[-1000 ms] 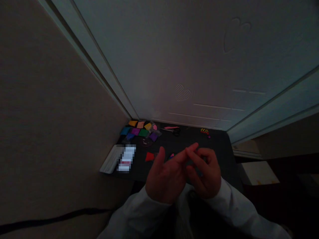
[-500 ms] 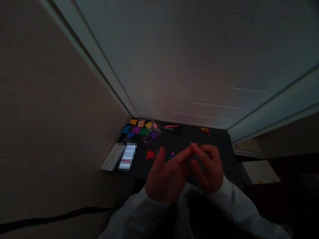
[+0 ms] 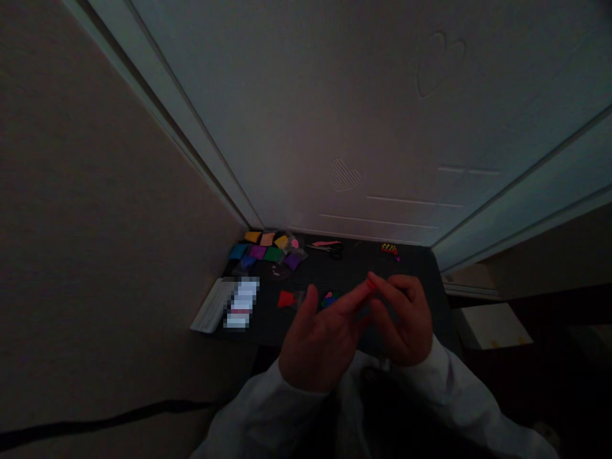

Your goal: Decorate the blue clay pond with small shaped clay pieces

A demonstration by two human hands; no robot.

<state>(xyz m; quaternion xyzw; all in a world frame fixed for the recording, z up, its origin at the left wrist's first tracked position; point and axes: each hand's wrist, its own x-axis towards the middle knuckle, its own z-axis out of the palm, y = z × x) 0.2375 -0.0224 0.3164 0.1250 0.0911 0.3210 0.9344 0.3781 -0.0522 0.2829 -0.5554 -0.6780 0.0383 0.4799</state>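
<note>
My left hand [image 3: 318,344] is palm up, its fingers stretched out to the right and its thumb raised apart. A small piece of red clay [image 3: 371,285] lies at its fingertips. Bent fingers of my right hand [image 3: 404,322] press on this piece from the right, so the two hands meet there. Behind the left thumb is an opened packet of red clay [image 3: 286,299], on the dark table. A blue, green and pink piece [image 3: 329,298] is partly hidden behind the left fingers.
Several coloured clay packets [image 3: 273,254] lie at the table's back left. Black-handled scissors [image 3: 335,252] and a pink tool [image 3: 326,243] lie near the wall. A red piece with yellow dots [image 3: 389,248] sits at the back right. A blurred-out phone-like screen [image 3: 241,303] stands at the left edge.
The red clay now shows between the fingertips, where it was barely visible before. My right fingers have shifted slightly. The whole view has moved a little.
</note>
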